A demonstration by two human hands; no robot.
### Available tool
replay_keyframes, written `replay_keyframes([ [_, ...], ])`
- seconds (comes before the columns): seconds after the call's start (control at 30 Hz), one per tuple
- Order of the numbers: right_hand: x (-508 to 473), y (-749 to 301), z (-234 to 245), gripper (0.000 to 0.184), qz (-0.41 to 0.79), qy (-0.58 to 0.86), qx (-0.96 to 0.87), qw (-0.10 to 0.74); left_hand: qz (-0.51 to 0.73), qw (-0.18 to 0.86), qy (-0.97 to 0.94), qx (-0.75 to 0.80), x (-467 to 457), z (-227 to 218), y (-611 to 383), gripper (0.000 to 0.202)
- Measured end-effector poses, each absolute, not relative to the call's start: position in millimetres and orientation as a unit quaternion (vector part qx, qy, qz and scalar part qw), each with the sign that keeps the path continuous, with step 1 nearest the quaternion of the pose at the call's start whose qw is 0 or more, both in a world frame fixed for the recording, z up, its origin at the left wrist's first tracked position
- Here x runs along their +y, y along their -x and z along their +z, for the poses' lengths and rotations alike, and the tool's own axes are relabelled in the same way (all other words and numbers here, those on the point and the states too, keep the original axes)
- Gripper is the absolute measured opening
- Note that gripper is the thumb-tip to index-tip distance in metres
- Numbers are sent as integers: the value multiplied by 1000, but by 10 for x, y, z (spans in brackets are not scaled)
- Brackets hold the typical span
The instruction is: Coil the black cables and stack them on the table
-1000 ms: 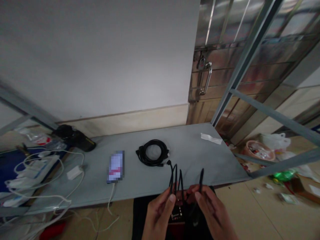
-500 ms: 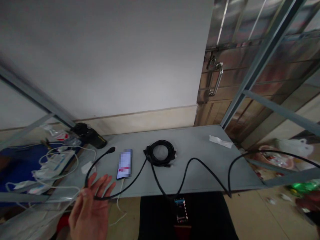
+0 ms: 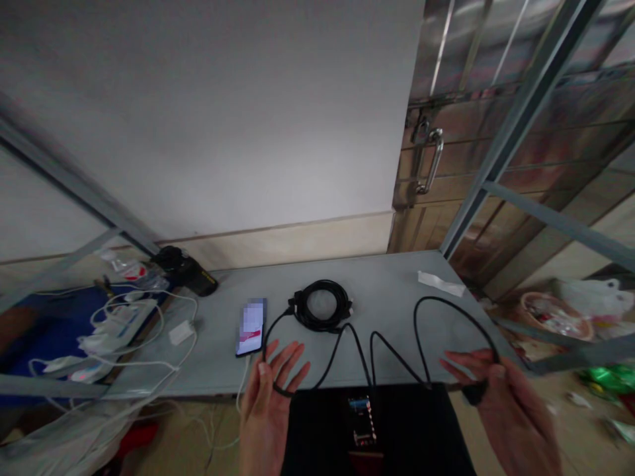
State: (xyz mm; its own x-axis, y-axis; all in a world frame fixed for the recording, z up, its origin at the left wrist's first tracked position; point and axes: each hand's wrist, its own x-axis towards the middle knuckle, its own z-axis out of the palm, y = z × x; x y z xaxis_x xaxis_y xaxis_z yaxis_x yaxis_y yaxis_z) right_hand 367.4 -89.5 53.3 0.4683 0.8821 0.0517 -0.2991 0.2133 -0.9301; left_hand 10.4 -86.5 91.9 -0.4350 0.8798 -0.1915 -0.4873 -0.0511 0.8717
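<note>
A loose black cable loops between my two hands above the front edge of the grey table. My left hand has its fingers spread, with the cable running across the palm and hooked by the thumb. My right hand holds the cable's other end, thumb pressed on a dark plug. Behind the loops, a coiled black cable lies flat on the table. A phone with a lit screen lies left of the coil, a white lead plugged into it.
A black device sits at the table's back left. White chargers and leads pile on a blue surface to the left. A white slip lies at the back right. A metal door with a handle stands beyond. Litter covers the floor at right.
My hands were together bunching the cable, then swung far apart stretching it out. Now both have come back toward the middle and the cable sags in loops.
</note>
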Motion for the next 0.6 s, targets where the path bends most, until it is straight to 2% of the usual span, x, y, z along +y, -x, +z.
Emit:
replay_keyframes([
  [0.13, -886, -3135, 279, 32, 534, 429, -290, 669, 610, 601, -216, 468, -989, 717, -340, 65],
  [0.3, -1024, -2815, 94, 44, 623, 437, -260, 594, 526, 667, -273, 451, -1135, 514, -603, 70],
  [0.43, -1117, -2770, 213, 55, 641, 470, -318, 516, 445, 633, -411, 483, -1130, 610, -863, 65],
  [0.6, -1305, -2785, 392, 54, 516, 587, -401, 478, 354, 528, -600, 485, -1088, 702, -1057, 59],
])
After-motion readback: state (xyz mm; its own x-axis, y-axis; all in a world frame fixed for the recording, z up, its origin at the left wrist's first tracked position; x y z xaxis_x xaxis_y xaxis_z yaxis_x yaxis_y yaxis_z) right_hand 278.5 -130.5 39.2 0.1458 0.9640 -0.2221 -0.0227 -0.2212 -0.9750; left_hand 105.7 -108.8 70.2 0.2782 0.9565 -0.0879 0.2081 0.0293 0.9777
